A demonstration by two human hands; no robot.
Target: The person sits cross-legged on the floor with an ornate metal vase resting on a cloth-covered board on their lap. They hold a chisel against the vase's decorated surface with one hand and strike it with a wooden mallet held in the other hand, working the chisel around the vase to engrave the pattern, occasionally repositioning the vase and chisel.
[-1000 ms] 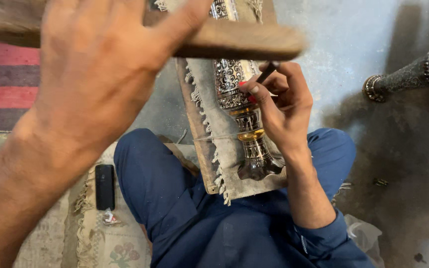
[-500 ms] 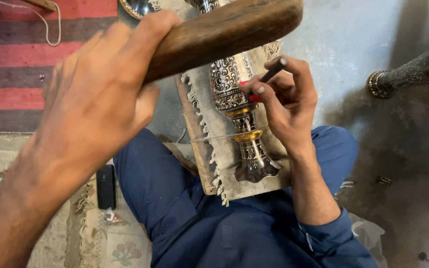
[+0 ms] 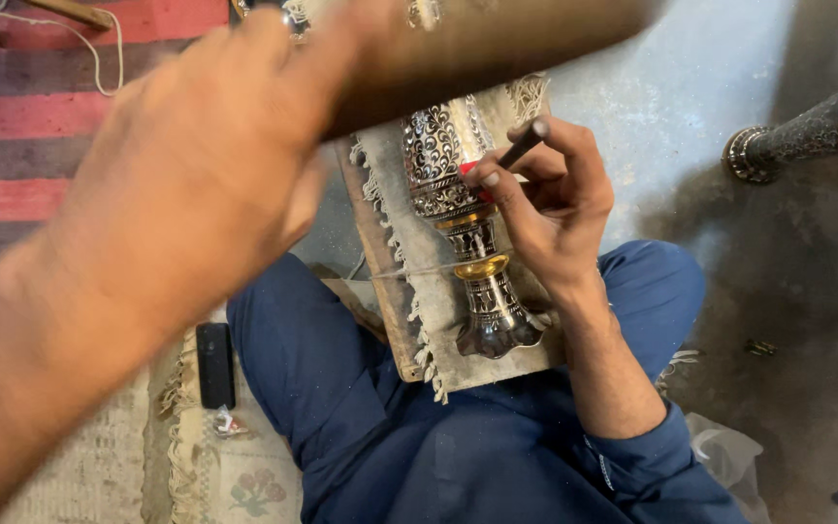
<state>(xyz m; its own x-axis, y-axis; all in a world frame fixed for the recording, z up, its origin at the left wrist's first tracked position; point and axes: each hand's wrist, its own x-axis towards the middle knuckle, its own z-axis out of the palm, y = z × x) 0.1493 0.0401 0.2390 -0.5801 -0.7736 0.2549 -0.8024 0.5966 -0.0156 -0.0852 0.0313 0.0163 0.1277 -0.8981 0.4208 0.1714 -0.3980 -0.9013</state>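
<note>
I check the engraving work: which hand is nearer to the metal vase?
The right hand: it rests on the metal vase, holding a thin tool. The left hand is raised above it, gripping a wooden mallet.

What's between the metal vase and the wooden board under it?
A pale fringed cloth, seen in the head view: the vase lies on it, cloth on the board. The right hand holds a chisel to the vase; left hand grips a mallet.
</note>
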